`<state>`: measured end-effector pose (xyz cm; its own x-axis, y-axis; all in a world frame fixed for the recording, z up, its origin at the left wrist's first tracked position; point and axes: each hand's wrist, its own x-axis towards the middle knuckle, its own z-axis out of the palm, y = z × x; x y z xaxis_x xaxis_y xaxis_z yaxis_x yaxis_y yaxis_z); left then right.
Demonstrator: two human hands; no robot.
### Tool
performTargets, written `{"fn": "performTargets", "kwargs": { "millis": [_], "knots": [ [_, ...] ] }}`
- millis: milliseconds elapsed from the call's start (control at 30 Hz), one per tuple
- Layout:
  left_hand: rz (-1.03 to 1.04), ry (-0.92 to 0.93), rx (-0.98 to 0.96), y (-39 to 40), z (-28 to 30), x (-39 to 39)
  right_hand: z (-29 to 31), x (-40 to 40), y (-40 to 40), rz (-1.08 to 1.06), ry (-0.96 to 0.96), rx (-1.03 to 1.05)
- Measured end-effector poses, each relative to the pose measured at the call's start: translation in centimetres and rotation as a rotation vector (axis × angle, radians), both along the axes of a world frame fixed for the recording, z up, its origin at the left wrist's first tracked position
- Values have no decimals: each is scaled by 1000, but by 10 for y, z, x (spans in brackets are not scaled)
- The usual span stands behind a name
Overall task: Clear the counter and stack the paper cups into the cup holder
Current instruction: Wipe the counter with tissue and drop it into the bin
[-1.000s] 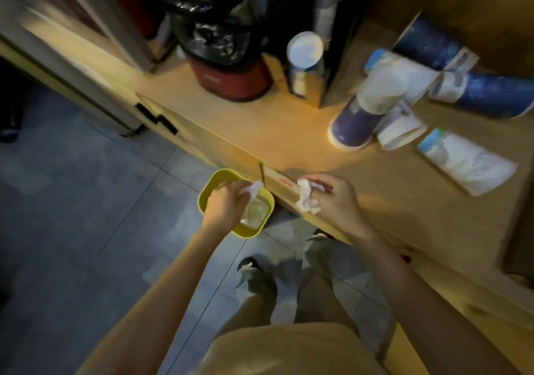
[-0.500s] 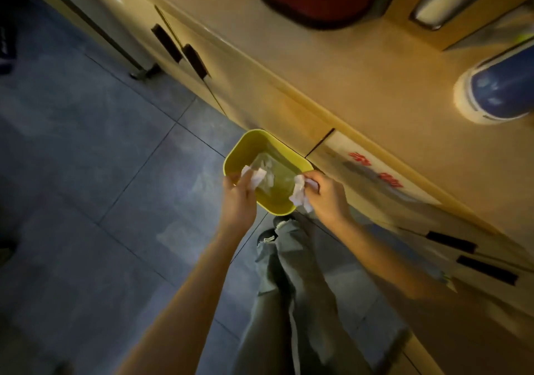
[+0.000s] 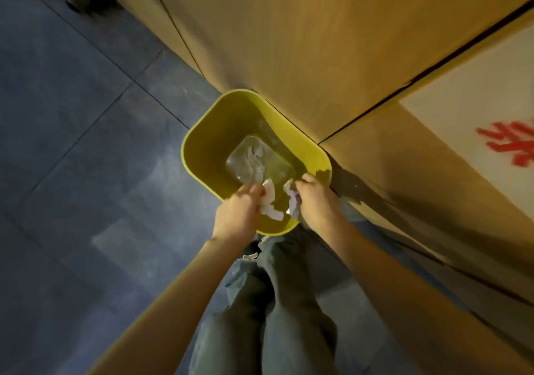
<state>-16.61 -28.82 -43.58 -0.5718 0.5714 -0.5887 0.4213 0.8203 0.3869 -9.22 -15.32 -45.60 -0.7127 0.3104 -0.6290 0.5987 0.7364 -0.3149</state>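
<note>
A yellow-green waste bin (image 3: 208, 143) stands on the floor against the wooden cabinet front. Crumpled white paper and clear plastic (image 3: 254, 163) lie at its bottom. My left hand (image 3: 238, 215) is over the bin's near rim, shut on a crumpled white tissue (image 3: 270, 201). Over the same rim, just to the right, my right hand (image 3: 316, 201) grips another crumpled tissue (image 3: 291, 198). The paper cups, the cup holder and the counter top are out of view.
The wooden cabinet front (image 3: 303, 42) fills the upper right, with a white sign bearing red characters (image 3: 491, 132). Grey floor tiles (image 3: 86, 143) spread to the left. My legs in grey trousers (image 3: 271, 302) stand below the bin.
The view has dropped from the counter to the bin, which now looks much closer. Both hands have come down over the bin's rim, each still holding its tissue.
</note>
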Motion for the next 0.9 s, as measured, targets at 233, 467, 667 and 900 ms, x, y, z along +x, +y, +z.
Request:
{"fn": "performTargets", "kwargs": {
  "millis": [233,467,667,900],
  "knots": [
    [-216,-5,-236,15,-62,1,-52,-32,-10,127,-160,60],
    [-404,51,-289,8,-59,2,-44,-28,-3,268,-164,126],
    [-208,-48,-182,2,10,-12,17,-22,6,59,72,8],
    [141,41,135,5,140,-26,150,-26,2,-336,417,-110]
  ]
}}
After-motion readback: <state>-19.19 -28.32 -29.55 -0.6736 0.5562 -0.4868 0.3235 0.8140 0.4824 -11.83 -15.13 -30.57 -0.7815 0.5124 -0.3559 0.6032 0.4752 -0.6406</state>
